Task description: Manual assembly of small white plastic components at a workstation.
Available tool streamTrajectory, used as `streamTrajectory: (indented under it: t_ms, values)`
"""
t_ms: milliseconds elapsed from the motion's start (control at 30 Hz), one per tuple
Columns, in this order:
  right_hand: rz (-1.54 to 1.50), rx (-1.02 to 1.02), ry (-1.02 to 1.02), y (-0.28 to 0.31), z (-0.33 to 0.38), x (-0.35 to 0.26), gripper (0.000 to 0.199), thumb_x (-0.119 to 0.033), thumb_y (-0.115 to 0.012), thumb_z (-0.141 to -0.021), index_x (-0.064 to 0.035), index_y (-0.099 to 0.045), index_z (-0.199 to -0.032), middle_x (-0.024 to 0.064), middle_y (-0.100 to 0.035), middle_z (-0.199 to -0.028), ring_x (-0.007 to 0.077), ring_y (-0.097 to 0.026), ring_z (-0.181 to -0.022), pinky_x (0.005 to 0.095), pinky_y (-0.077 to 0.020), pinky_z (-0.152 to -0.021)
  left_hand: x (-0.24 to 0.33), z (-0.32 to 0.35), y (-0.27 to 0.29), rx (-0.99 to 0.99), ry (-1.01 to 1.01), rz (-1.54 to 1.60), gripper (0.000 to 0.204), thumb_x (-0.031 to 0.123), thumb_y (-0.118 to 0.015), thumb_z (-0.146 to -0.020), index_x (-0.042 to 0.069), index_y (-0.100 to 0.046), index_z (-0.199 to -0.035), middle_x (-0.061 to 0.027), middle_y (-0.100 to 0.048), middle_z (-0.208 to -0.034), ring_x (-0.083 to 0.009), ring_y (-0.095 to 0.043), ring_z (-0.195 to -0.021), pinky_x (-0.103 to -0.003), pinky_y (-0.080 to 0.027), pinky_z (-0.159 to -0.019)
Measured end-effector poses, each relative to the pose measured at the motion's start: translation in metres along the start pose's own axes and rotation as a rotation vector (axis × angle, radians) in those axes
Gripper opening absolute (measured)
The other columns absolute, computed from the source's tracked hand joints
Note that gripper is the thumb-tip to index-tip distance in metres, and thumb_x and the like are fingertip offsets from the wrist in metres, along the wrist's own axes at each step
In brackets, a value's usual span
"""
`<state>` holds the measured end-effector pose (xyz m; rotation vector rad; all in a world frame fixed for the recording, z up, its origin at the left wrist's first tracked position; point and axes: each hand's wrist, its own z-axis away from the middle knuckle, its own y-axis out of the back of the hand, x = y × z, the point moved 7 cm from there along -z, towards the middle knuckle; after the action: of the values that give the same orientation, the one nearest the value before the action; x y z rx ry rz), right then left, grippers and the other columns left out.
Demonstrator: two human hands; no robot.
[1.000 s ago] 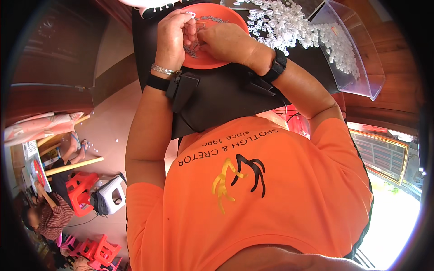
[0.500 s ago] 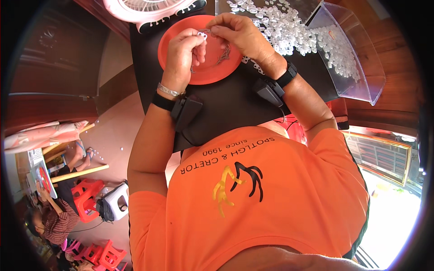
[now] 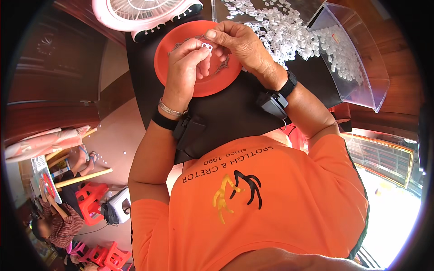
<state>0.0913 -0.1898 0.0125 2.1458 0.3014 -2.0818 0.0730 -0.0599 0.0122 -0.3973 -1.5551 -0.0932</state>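
Over a round red-orange plate (image 3: 165,81), my left hand (image 3: 186,63) pinches a small white plastic piece with holes (image 3: 207,47) between thumb and finger. My right hand (image 3: 242,43) is beside it, thumb and forefinger pressed together just above the white piece. Whatever those fingertips hold is too small to make out. Thin greyish pieces (image 3: 222,67) lie in the plate, partly hidden under my hands. Spread to the right of the plate is a heap of small white plastic pieces (image 3: 285,36).
A clear plastic bin (image 3: 377,88) with more white pieces stands at the right of the dark table (image 3: 221,113). A pink fan (image 3: 140,13) stands at the far left. Red stools (image 3: 92,203), a white stool (image 3: 121,205) and another person (image 3: 65,226) are at lower left.
The plate, fan and table sit slightly lower in the picture as the view shifts. My left hand still holds the white piece, and both hands stay close together.
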Motion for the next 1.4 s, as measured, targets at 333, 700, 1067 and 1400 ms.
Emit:
streamTrajectory:
  t_ms: [333,700,1067,1400]
  values:
    - [-0.068,0.025,0.000,-0.006,0.004,0.001,0.029,-0.035,-0.066,-0.088,-0.0065,-0.062,-0.080,-0.0016,-0.056,-0.063,0.0051,-0.052,-0.055,0.0195,-0.0440,-0.050,0.000,0.001,0.000,0.023,0.004,0.000,0.017,0.014,-0.054,-0.086,0.003,-0.057,-0.072,-0.0008,-0.053,-0.060,-0.0069,-0.046,-0.050,-0.020,-0.033,-0.045]
    - [-0.018,0.038,0.058,-0.006,0.004,0.001,0.028,-0.032,-0.067,-0.087,-0.0060,-0.062,-0.080,-0.0009,-0.057,-0.063,0.0049,-0.053,-0.056,0.0200,-0.0448,-0.048,-0.002,0.002,-0.001,0.026,0.015,-0.038,0.018,0.015,-0.054,-0.086,0.004,-0.057,-0.073,-0.0003,-0.053,-0.060,-0.0063,-0.046,-0.050,-0.020,-0.033,-0.045]
    - [-0.076,0.043,0.070,-0.012,0.008,0.002,0.021,-0.023,-0.065,-0.089,-0.0036,-0.063,-0.081,-0.0012,-0.059,-0.068,0.0044,-0.054,-0.065,0.0203,-0.0441,-0.057,-0.002,0.005,-0.004,0.038,-0.074,-0.018,0.015,0.011,-0.051,-0.089,0.001,-0.056,-0.079,-0.0008,-0.050,-0.062,-0.0070,-0.044,-0.051,-0.021,-0.036,-0.048]
    - [0.094,0.079,0.134,0.000,0.004,-0.011,0.030,-0.033,-0.065,-0.088,-0.0033,-0.064,-0.083,0.0006,-0.062,-0.071,0.0055,-0.054,-0.064,0.0214,-0.0434,-0.055,-0.002,0.003,0.003,0.070,-0.078,-0.013,0.016,0.011,-0.051,-0.089,0.004,-0.055,-0.076,-0.0001,-0.051,-0.061,-0.0064,-0.046,-0.051,-0.019,-0.033,-0.046]
